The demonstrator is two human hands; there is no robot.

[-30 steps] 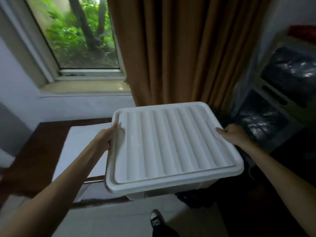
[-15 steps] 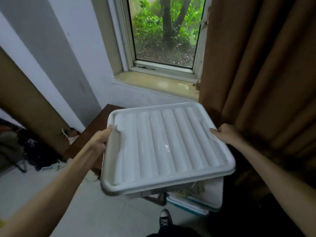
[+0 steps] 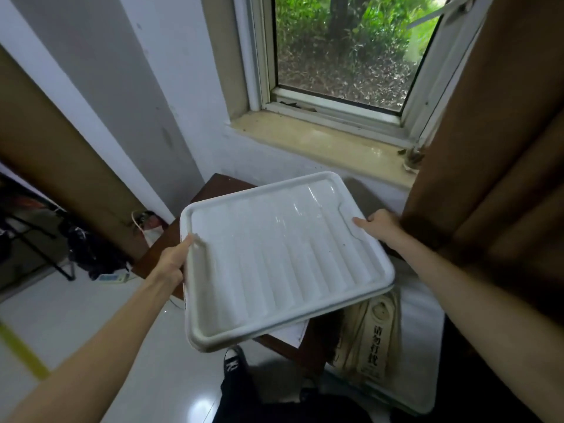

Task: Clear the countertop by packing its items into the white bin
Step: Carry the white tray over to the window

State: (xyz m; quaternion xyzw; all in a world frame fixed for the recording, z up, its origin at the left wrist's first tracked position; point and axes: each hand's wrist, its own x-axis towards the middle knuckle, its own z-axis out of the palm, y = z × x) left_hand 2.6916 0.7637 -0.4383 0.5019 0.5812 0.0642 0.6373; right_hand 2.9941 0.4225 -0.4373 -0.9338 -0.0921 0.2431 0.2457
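I hold a white ribbed bin lid (image 3: 280,257) in the air, tilted down toward the left. My left hand (image 3: 174,261) grips its left edge, thumb on top. My right hand (image 3: 378,224) grips the right edge at the notch. Below the lid at the lower right sits the white bin (image 3: 427,346), open, with a beige item bearing printed characters (image 3: 374,340) inside. The rest of the bin's contents are hidden by the lid.
A dark brown table (image 3: 213,190) stands under the lid against the wall below the window sill (image 3: 320,138). A brown curtain (image 3: 494,148) hangs at the right. Bags and a stand (image 3: 76,248) clutter the floor at left. My shoe (image 3: 233,361) shows below.
The lid has come off the bin and swung left and up, tilting. The view turned left, and the open bin with its contents now shows at the lower right.
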